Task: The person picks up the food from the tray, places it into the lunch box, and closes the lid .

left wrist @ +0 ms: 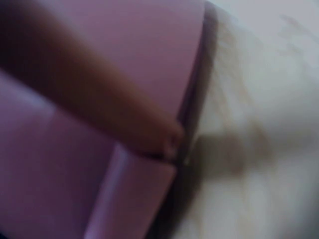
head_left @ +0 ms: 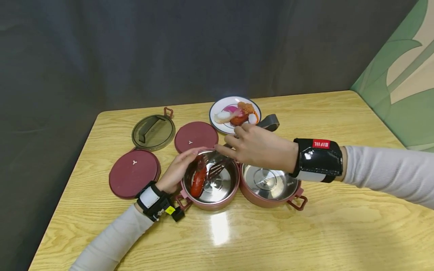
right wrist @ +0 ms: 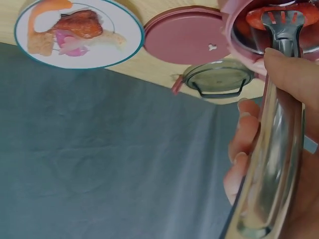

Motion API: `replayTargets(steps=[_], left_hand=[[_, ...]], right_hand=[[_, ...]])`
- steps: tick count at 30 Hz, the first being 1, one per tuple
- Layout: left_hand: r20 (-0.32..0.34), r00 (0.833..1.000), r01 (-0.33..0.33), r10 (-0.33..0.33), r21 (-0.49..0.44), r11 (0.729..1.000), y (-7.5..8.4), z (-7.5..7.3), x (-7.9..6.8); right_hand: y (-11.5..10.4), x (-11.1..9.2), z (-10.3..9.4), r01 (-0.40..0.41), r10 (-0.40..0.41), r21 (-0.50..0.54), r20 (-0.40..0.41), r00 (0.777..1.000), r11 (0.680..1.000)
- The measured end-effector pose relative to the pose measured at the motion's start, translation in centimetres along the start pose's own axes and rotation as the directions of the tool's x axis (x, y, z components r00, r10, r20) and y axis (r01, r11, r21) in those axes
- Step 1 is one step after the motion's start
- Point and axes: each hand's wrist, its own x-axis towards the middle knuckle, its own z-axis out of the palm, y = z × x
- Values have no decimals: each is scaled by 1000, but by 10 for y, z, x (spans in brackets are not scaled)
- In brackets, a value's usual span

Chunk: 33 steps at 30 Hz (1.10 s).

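My left hand [head_left: 178, 169] rests against the left side of a pink pot [head_left: 211, 206] with a steel inside, its fingers reaching straight along the rim. Inside the pot lies a red sausage [head_left: 198, 182], leaning toward the left wall. My right hand [head_left: 257, 146] grips metal tongs [right wrist: 279, 149] with fork-like tips, which point down into the pot. One toothed tip overlaps the sausage in the right wrist view. The left wrist view is blurred and shows mostly pink pot side and handle.
A second pink pot [head_left: 266, 203] stands right beside the first, its handle out to the right. Behind are a plate [head_left: 217, 122] of food, a maroon lid [head_left: 196, 136] and a glass lid [head_left: 159, 137] with a black handle. More maroon lids [head_left: 133, 175] lie stacked at left.
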Motion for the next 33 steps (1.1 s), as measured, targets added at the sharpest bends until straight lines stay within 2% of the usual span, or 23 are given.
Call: replayTargets(steps=[11,16,22,33], left_hand=[[-37,999,27,-27,-17,999,0,1,0],[-60,997,41,-42,-8,999,0,1,0],[-55,998,38,-37,18,999,0,1,0],[-46,999,13,-12,27,1000,0,1,0]], right_hand=[[16,-21,3,-110,107,112,29,994,988],[21,-27,11,-155,161,175,-21,987,972],[25,-30,21,-186,204,239,-53,977,953],[35,-30,27,-236,255,312,-22,967,920]])
